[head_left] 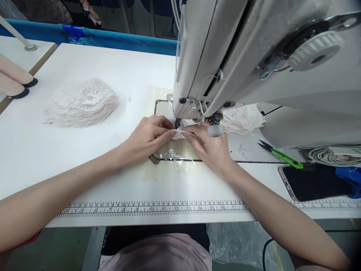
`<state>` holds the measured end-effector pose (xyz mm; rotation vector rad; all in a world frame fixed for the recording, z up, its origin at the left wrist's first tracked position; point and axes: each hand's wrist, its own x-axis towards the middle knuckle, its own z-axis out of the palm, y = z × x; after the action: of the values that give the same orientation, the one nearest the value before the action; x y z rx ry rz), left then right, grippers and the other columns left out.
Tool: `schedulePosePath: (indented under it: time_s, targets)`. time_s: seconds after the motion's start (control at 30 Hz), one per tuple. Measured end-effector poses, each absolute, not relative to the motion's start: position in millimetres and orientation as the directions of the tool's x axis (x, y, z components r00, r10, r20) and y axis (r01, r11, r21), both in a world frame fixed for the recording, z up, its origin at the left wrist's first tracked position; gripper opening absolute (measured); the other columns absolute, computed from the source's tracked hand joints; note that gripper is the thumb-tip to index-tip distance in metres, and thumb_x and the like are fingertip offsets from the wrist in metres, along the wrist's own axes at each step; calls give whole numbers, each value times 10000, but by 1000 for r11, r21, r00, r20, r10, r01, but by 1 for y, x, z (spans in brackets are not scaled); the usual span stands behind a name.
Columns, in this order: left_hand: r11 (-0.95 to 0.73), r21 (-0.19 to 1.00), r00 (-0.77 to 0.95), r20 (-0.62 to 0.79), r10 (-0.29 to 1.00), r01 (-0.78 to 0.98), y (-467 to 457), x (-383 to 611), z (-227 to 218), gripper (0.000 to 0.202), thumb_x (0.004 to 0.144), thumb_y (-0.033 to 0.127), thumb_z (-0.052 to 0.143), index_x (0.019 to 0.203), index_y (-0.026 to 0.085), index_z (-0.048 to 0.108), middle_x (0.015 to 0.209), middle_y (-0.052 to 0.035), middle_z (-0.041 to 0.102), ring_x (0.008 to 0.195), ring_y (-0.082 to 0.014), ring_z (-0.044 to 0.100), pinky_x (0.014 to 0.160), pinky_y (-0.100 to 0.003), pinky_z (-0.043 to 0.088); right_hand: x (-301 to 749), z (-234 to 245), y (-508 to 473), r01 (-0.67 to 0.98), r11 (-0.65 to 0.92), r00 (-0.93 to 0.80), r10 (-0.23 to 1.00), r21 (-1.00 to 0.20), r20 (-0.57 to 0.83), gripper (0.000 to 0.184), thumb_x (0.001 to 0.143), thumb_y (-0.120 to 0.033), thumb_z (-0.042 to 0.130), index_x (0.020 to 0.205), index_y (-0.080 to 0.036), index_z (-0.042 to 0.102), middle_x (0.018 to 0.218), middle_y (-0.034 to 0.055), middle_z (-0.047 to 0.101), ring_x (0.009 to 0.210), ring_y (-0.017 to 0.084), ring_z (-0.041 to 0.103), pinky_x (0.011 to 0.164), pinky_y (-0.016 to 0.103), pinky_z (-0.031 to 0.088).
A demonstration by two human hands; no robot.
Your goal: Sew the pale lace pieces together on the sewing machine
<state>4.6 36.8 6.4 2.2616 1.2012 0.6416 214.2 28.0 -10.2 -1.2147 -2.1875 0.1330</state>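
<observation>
Left hand (145,136) and right hand (213,148) are both pinching the lace (178,135) in their fingers, and it's sitting right by the presser foot (178,123), on its 6 o'clock side. From there, a pile of lace (83,103) is lying around 9:30ish on the worktop (45,154), and snips (282,155) are resting near 3 o'clock.

White tbl (135,71) carries the sewing mach. (262,90), w/ a printed ruler strip (158,209) along the near edge, this side of the grip. Lace pile (84,103) sits well L of grip; 2nd lace batch (244,119) lies just R of it, on the mach. bed (242,150). Further R: green-handled snips (282,153), cable coil (324,155), dark-screened phone (316,182) & blue cloth (351,180).
</observation>
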Motion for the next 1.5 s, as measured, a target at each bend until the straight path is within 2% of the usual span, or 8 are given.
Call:
schedulePosePath:
  time_s: [0.2, 0.27, 0.4, 0.47, 0.53, 0.67, 1.23, 1.5]
  targets:
    - [-586, 538, 571, 220, 791, 605, 34, 1, 2, 408, 1014, 364, 401, 850, 237, 752, 1065, -39, 655, 1018, -205, 565, 906, -407, 424, 217, -10, 26, 698, 621, -429, 761, -356, 487, 239, 964, -252, 514, 943, -186, 743, 778, 49, 702, 760, 188, 637, 722, 319, 476]
    - [-677, 412, 618, 287, 732, 610, 30, 0, -2, 377, 1006, 354, 429, 861, 218, 750, 1089, -57, 664, 1024, -219, 571, 879, -405, 441, 220, -10, 25, 673, 659, -482, 735, -336, 477, 247, 962, -245, 503, 957, -186, 743, 780, 48, 722, 796, 199, 646, 748, 340, 487]
    - [-794, 18, 702, 455, 548, 608, 16, 0, -5, 222, 961, 273, 545, 1109, 208, 698, 1108, -51, 711, 1052, -238, 610, 873, -406, 466, 224, -9, 22, 607, 759, -587, 629, -237, 510, 188, 900, -183, 545, 893, -198, 733, 888, 34, 760, 851, 206, 655, 801, 382, 498]
    - [-790, -139, 742, 471, 478, 597, 8, 1, -3, 244, 949, 215, 563, 1172, 193, 660, 1146, -45, 719, 1086, -225, 628, 902, -396, 472, 225, -8, 21, 569, 802, -637, 569, -181, 520, 167, 888, -166, 558, 870, -204, 720, 978, 18, 764, 887, 203, 661, 840, 400, 504]
    - [-777, -222, 772, 438, 461, 589, 1, 2, 0, 261, 950, 181, 560, 1199, 161, 635, 1183, -62, 712, 1140, -218, 627, 942, -393, 468, 225, -6, 20, 541, 831, -672, 521, -131, 527, 149, 886, -156, 570, 887, -197, 713, 1024, 9, 762, 901, 197, 668, 873, 414, 508]
    - [-769, -238, 782, 400, 479, 593, -5, 2, 3, 270, 951, 179, 567, 1206, 110, 619, 1167, -97, 716, 1185, -237, 624, 980, -409, 462, 226, -5, 19, 529, 844, -687, 487, -88, 540, 128, 874, -136, 589, 900, -173, 709, 1010, 5, 767, 873, 192, 679, 908, 434, 513]
    - [-754, -197, 752, 406, 519, 627, 16, 1, -2, 271, 997, 213, 455, 1210, 165, 615, 1146, -71, 727, 1190, -228, 626, 1033, -471, 438, 228, -14, 31, 611, 784, -650, 578, -113, 495, 166, 906, -168, 562, 966, -216, 709, 1076, 24, 751, 997, 213, 660, 923, 420, 503]
    - [-740, -194, 742, 391, 544, 644, 17, 0, -5, 302, 1014, 290, 424, 1236, 183, 597, 1191, -91, 707, 1217, -236, 606, 1044, -489, 409, 223, -11, 27, 678, 735, -646, 601, -9, 472, 241, 925, -157, 533, 1107, -187, 689, 1118, 54, 738, 1015, 223, 657, 928, 438, 502]
